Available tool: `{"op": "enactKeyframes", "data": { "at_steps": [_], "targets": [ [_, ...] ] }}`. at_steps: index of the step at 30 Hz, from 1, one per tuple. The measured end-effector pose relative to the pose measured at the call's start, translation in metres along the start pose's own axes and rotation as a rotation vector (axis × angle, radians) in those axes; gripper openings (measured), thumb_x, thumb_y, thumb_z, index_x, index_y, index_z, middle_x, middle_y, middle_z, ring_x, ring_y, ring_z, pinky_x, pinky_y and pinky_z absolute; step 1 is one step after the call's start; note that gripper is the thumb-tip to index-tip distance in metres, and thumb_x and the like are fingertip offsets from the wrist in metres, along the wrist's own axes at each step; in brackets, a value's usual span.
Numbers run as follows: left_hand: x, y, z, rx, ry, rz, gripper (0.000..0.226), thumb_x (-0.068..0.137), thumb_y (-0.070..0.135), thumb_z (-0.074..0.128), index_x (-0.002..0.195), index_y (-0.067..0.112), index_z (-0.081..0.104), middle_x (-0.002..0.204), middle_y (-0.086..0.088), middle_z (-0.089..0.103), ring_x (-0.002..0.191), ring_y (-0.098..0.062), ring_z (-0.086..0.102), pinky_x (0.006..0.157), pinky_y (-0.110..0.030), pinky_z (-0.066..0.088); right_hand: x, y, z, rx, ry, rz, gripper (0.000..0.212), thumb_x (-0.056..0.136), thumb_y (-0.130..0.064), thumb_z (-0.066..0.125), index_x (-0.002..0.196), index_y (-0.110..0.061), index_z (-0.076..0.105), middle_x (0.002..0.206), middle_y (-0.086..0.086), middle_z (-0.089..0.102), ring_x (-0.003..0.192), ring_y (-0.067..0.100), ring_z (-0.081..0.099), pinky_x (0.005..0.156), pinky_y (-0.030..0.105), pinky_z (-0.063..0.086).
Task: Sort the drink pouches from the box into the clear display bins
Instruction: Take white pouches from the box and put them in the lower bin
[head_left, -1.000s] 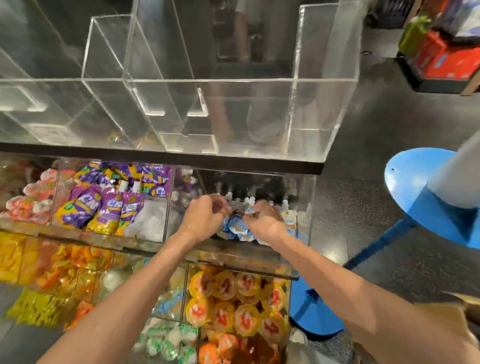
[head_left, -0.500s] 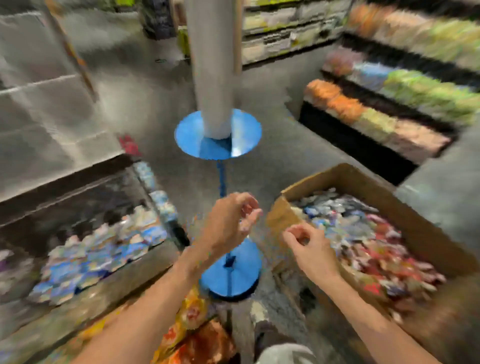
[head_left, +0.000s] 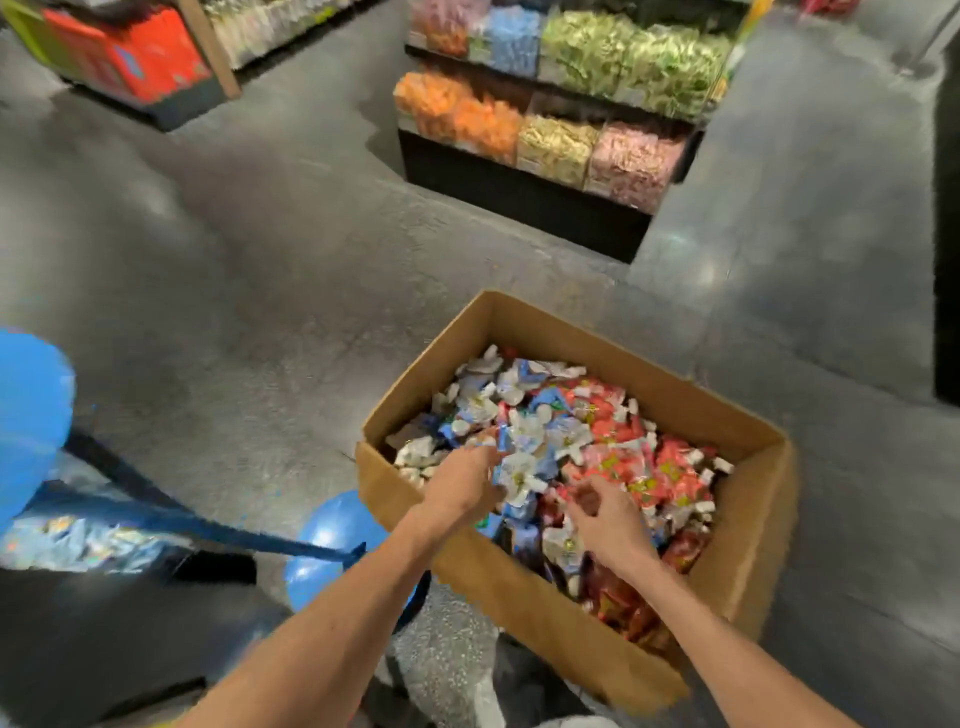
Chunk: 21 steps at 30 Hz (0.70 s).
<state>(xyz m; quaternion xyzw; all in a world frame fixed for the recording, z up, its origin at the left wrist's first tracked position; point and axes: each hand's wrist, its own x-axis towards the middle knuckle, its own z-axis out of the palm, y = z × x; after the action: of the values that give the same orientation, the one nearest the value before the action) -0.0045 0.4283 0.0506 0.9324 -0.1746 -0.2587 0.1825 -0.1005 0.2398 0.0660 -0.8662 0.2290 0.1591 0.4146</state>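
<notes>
**Box of drink pouches with both hands reaching in: sorting well short of finished.**

The drink pouches (head_left: 530, 431) fill the cardboard box (head_left: 524, 597) on the floor almost to its rim, blue-and-white ones towards the left and far side, red pouches (head_left: 670, 467) towards the right. Judged from this heap, most of the sorting remains. The left hand (head_left: 462, 486) dips among the blue-and-white pouches with its fingertips hidden, so whether it grasps one cannot be told. The right hand (head_left: 610, 519) hovers over the middle with fingers curled, and whether these pinch a pouch cannot be told either. A blurred bin (head_left: 78, 540) at the lower left seems already to hold blue-and-white stock. No brand or lettering is legible, and only yellow marks show on the red pouches. Stocked shelves (head_left: 561, 130) stand well beyond.
</notes>
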Motion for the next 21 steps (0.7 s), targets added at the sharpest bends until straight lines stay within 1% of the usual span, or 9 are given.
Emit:
{"op": "enactKeyframes", "data": {
  "at_steps": [2,5,8,12,14,16,17,19,21],
  "targets": [
    [0.031,-0.004,0.011,0.037,-0.031,-0.033,0.054,0.09,0.034,0.068,0.136,0.014,0.049,0.126,-0.011,0.055,0.116,-0.03,0.053,0.088,-0.037,0.046,0.035,-0.003,-0.004,-0.055,-0.046,0.006,0.013,0.098,-0.027,0.059,0.11,-0.023,0.061,0.107,-0.004,0.065,0.089,0.013,0.061,0.077,0.034,0.052],
    [0.069,-0.013,0.03,0.15,-0.081,-0.081,0.071,0.091,0.033,0.068,0.149,0.017,0.029,0.14,-0.015,0.044,0.125,-0.034,0.045,0.093,-0.042,0.047,0.084,-0.004,-0.004,-0.153,-0.108,0.034,0.03,0.101,-0.022,0.052,0.13,-0.018,0.054,0.131,0.003,0.055,0.102,0.02,0.06,0.079,0.032,0.049],
    [0.093,-0.018,0.036,0.128,-0.157,-0.12,0.096,0.086,0.039,0.073,0.157,0.027,0.009,0.16,-0.019,0.013,0.144,-0.04,0.023,0.111,-0.047,0.034,0.124,0.004,0.003,-0.329,-0.1,-0.016,0.047,0.099,-0.02,0.054,0.144,-0.018,0.041,0.156,0.007,0.03,0.142,0.026,0.031,0.112,0.039,0.034],
    [0.107,-0.025,0.046,-0.068,-0.334,-0.211,0.132,0.062,0.058,0.086,0.153,0.044,-0.009,0.161,-0.017,-0.02,0.15,-0.042,-0.006,0.119,-0.054,0.021,0.16,0.006,0.018,-0.405,-0.112,-0.066,0.077,0.095,-0.027,0.065,0.157,-0.025,0.018,0.165,0.01,-0.004,0.152,0.031,0.004,0.119,0.044,0.022],
    [0.109,-0.028,0.055,-0.111,-0.352,-0.238,0.139,0.056,0.057,0.09,0.151,0.048,-0.011,0.159,-0.016,-0.028,0.149,-0.044,0.003,0.115,-0.054,0.029,0.171,0.005,0.029,-0.412,-0.147,-0.058,0.101,0.089,-0.04,0.071,0.158,-0.022,0.0,0.165,0.013,-0.008,0.152,0.033,0.004,0.119,0.044,0.021],
    [0.11,-0.029,0.062,-0.054,-0.318,-0.245,0.139,0.056,0.053,0.091,0.155,0.041,-0.007,0.16,-0.02,-0.021,0.141,-0.046,0.03,0.106,-0.048,0.042,0.178,0.003,0.04,-0.445,-0.112,-0.021,0.117,0.081,-0.052,0.074,0.157,-0.014,-0.006,0.164,0.016,0.003,0.151,0.033,0.01,0.12,0.044,0.02],
    [0.11,-0.028,0.065,-0.02,-0.281,-0.245,0.137,0.057,0.051,0.091,0.156,0.038,-0.004,0.16,-0.023,-0.008,0.133,-0.043,0.041,0.1,-0.045,0.045,0.181,0.001,0.044,-0.475,-0.078,0.006,0.121,0.078,-0.057,0.075,0.157,-0.011,-0.005,0.162,0.017,0.012,0.149,0.033,0.016,0.118,0.044,0.022],
    [0.11,-0.025,0.069,0.01,-0.199,-0.245,0.133,0.06,0.047,0.091,0.156,0.034,0.0,0.147,-0.019,0.023,0.118,-0.037,0.05,0.089,-0.041,0.047,0.185,-0.004,0.047,-0.515,-0.033,0.068,0.128,0.071,-0.065,0.075,0.156,-0.006,0.0,0.156,0.017,0.025,0.143,0.033,0.025,0.114,0.045,0.026],
    [0.108,-0.024,0.07,0.016,-0.164,-0.27,0.131,0.062,0.046,0.09,0.156,0.031,0.0,0.134,-0.015,0.035,0.112,-0.034,0.049,0.087,-0.039,0.047,0.189,-0.008,0.05,-0.503,-0.071,0.125,0.128,0.066,-0.07,0.075,0.154,-0.003,0.009,0.154,0.017,0.029,0.142,0.033,0.027,0.113,0.048,0.027]
  ]
}}
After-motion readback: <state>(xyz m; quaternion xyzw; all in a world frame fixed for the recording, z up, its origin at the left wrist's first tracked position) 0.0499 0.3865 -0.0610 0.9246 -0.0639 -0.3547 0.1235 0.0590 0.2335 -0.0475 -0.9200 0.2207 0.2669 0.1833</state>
